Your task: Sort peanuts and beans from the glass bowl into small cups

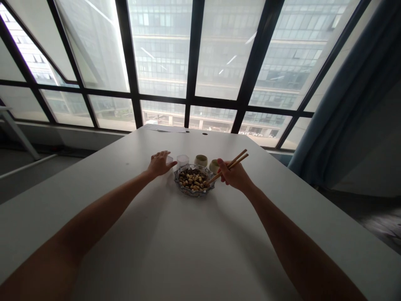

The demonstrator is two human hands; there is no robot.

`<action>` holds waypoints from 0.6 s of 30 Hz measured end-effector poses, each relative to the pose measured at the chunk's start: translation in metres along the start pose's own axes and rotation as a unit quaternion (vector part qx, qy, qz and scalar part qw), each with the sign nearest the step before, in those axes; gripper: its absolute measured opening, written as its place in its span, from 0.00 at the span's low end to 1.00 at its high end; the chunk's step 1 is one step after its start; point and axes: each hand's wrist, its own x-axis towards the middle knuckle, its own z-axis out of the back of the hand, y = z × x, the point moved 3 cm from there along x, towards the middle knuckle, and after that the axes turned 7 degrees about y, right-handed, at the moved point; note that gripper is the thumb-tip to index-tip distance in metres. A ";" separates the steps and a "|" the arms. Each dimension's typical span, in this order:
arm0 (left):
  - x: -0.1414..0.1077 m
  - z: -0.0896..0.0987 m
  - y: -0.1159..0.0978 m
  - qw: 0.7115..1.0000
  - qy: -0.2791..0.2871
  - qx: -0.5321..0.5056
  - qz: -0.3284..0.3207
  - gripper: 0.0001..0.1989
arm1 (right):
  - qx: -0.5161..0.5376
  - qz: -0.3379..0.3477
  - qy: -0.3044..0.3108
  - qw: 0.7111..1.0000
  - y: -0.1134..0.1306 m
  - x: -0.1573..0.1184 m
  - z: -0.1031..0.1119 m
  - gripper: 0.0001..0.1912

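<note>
Left hand: your left hand (159,164) is at ten o'clock of the bowl, thumb and fingers spread apart around the near clear cup (169,159); whether they touch it, you cannot tell from here. If the thumb swings toward three o'clock, it could knock the second clear cup (183,159), just beside.
Right hand: your right hand (235,175), at about three o'clock, is pinching the wooden chopsticks (239,160), tips down at the bowl's four o'clock side. A loose pinch would likely let the sticks cross or roll.
Bowl: the scalloped glass bowl (191,193) sits on the white surface (188,242), centred ahead of you at twelve o'clock. Pressing on its rim with the sticks might tip or slide it.
Nuts: the pale nuts (194,180) fill the near part of the bowl, darker pieces toward its twelve. Smooth, rounded shells would probably shoot out of an uneven squeeze.
Beige cups: one beige cup (200,163) stands at one o'clock of the bowl, the other beige cup (214,167) at two, partly behind your knuckles; a careless lift there could topple it.
</note>
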 end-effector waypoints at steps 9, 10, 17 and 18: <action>-0.021 -0.021 0.030 0.984 -0.048 -0.164 0.055 0.34 | 0.043 0.042 -0.077 0.995 -0.003 0.000 0.004 0.37; -0.022 -0.023 0.030 0.982 -0.048 -0.173 0.059 0.34 | 0.046 0.047 -0.085 0.994 -0.004 -0.001 0.005 0.37; -0.024 -0.023 0.027 0.980 -0.047 -0.179 0.072 0.36 | 0.040 0.049 -0.092 0.994 -0.009 0.000 0.007 0.37; -0.024 -0.022 0.027 0.980 -0.048 -0.181 0.069 0.36 | 0.037 0.044 -0.085 0.995 -0.010 0.000 0.006 0.37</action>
